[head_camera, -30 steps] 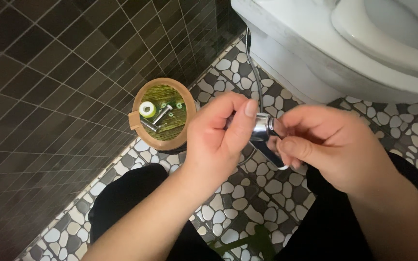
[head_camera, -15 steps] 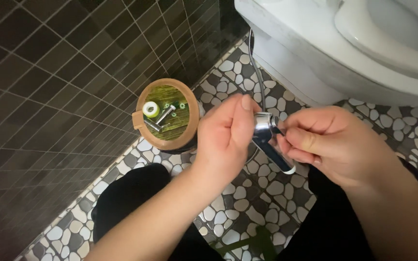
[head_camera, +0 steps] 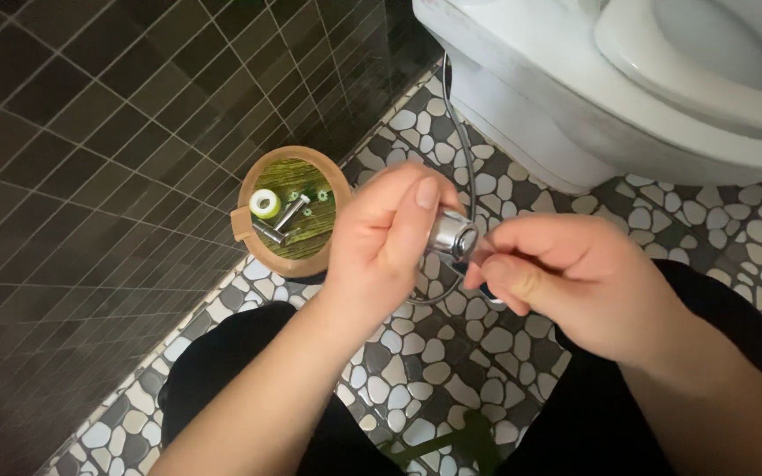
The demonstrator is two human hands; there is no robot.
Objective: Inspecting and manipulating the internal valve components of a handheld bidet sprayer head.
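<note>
I have the left hand [head_camera: 381, 242] pinching a chrome fitting [head_camera: 451, 236] at frame centre. The right hand [head_camera: 566, 278] grips its other end, fingers closed. Step in hand appears to be threading. At 9 o'clock, a wooden dish [head_camera: 324, 256] holds loose parts. Next move likely needs steady counter-rotation.

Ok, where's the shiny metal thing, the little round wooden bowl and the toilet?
shiny metal fitting [head_camera: 451, 234], head view, on its round chrome end between the hands.
wooden bowl [head_camera: 341, 189], head view, on its right rim.
toilet [head_camera: 522, 79], head view, on the white side of its bowl.
</note>
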